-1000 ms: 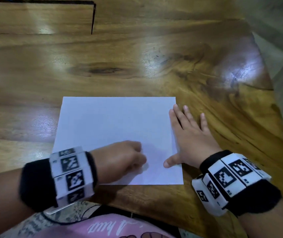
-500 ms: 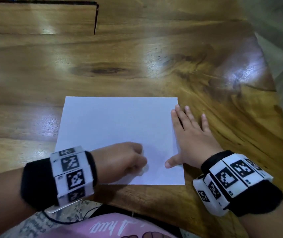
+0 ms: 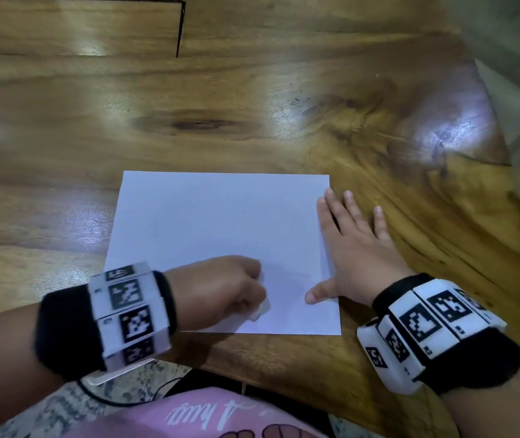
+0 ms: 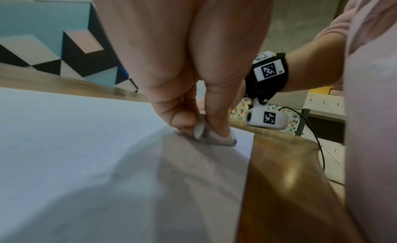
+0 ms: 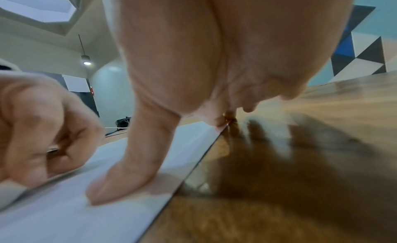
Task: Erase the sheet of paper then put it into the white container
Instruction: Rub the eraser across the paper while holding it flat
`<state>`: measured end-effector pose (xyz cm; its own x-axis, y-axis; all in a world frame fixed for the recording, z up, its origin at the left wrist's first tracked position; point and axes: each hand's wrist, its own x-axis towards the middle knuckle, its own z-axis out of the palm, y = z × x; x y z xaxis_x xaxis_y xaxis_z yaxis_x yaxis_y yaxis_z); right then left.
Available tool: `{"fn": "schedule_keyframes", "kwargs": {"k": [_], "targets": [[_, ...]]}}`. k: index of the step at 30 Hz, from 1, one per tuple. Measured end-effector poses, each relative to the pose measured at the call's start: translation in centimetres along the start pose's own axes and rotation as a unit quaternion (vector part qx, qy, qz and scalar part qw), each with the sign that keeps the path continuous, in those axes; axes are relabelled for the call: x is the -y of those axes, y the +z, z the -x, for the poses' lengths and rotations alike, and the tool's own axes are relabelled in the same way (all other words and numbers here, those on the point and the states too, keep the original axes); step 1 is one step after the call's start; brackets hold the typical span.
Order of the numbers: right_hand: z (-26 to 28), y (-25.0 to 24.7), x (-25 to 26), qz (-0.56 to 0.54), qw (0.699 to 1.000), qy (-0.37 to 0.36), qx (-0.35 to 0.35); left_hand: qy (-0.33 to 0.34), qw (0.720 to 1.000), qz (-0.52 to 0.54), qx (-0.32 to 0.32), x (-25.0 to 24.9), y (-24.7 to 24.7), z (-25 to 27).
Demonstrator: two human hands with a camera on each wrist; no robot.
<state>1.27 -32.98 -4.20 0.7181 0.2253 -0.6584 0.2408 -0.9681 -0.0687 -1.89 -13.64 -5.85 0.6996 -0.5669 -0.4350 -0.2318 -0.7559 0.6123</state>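
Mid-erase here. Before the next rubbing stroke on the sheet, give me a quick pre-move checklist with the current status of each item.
1. Eraser gripped: ok, left hand pinches it between thumb and fingers.
2. Eraser on the sheet of paper: ok, its tip touches the near right part.
3. Sheet held down: ok, right hand lies flat across the right edge, thumb on the paper.
4. Sheet flat on the table: ok, no curl visible.
5. Marks left to erase: cannot tell, the sheet looks nearly blank.
6. White container within reach: cannot tell, not in view.
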Motion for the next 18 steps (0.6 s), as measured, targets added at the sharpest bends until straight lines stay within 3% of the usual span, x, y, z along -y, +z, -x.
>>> {"fn": "schedule_keyframes", "kwargs": {"k": [2,5,7,11,16,18], "targets": [[0.1,0.0,0.0,-0.002,1.000,0.001,-0.007,0.008,1.000,0.015,0.003,0.6,-0.1,1.0],[0.6,0.1,0.1,0.010,0.999,-0.010,-0.031,-0.036,0.997,0.074,-0.010,0.4,-0.2,1.5],[0.9,0.3,0.0,0.022,0.999,-0.026,-0.039,-0.008,1.000,-0.005,0.017,0.7,-0.4,1.6],[0.8,0.9,-0.6,0.001,0.999,-0.042,-0.015,0.034,0.997,-0.056,0.049,0.0,-1.3,0.1],[0.5,1.2,-0.9,-0.017,0.999,-0.045,-0.016,0.037,0.996,-0.040,-0.071,-3.6,-3.1,-4.9],[0.4,1.2,-1.0,-0.022,0.998,-0.048,-0.016,0.040,0.995,-0.047,-0.072,-4.7,-2.7,-6.3]]}}
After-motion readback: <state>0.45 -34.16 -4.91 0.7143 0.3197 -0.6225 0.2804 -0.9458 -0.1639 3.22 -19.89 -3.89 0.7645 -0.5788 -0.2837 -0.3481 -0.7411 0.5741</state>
